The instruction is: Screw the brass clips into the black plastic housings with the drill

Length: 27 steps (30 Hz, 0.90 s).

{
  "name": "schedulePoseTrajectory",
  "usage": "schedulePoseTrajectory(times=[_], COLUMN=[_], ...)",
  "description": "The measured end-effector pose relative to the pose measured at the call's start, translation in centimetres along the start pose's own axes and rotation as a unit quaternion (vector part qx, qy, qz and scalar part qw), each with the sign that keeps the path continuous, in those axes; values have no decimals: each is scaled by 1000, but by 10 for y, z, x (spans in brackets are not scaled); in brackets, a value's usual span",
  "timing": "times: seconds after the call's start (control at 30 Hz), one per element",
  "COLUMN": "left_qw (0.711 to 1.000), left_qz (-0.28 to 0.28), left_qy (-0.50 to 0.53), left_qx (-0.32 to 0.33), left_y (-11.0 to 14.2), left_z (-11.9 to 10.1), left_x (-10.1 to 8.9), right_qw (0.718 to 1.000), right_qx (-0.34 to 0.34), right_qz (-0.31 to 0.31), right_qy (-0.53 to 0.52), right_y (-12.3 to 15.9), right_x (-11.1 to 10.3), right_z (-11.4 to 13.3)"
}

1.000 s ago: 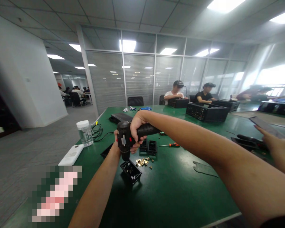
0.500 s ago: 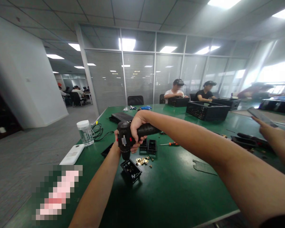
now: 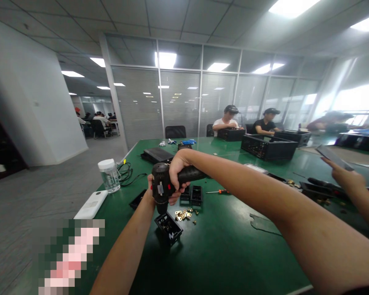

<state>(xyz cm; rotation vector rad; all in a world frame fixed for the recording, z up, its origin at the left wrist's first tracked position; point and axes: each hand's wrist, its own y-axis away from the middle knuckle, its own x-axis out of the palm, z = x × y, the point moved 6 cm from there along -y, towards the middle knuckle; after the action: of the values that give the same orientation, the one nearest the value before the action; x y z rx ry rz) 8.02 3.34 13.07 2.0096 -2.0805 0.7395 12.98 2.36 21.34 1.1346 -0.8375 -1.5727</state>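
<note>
My right hand (image 3: 178, 164) is wrapped round the grip of a black cordless drill (image 3: 160, 180), which points down. From the left, my left hand (image 3: 174, 198) closes round the drill's body; the drill covers part of its fingers. The chuck end reaches the near corner of a small black plastic frame (image 3: 169, 229), which sits tilted on the green table. Whether a bit touches it I cannot see. Beside the frame lie several brass-coloured brackets and screws (image 3: 183, 214). Two similar black frames (image 3: 196, 196) stand behind them.
An orange-handled screwdriver (image 3: 218, 191) lies right of the frames. At left are a clear jar (image 3: 110, 177), a white power bank (image 3: 91, 204) and a black cable. Large black cases (image 3: 269, 146) stand before two seated people. Another person's hand (image 3: 347, 180) holds a flat panel at right.
The whole view has shifted slightly. Both my hands keep the drill at the small black frame. The other person's hand and flat panel at right have moved a little left.
</note>
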Motion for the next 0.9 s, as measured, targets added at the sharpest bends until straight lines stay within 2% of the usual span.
schedulePoseTrajectory(times=[0.37, 0.73, 0.9], left_qw=[1000, 998, 998], left_qz=[-10, -30, -41], left_qy=[-16, -47, -35], left_qx=[19, 31, 44], left_y=[-2, 3, 3], left_z=[-4, 2, -2], left_x=[12, 3, 9], right_qw=[1000, 1000, 1000], right_qx=[3, 8, 4], right_qz=[-1, 1, -1], right_qy=[-2, 2, 11], right_y=[1, 2, 3], right_x=[-3, 3, 3], right_z=[-4, 1, 4])
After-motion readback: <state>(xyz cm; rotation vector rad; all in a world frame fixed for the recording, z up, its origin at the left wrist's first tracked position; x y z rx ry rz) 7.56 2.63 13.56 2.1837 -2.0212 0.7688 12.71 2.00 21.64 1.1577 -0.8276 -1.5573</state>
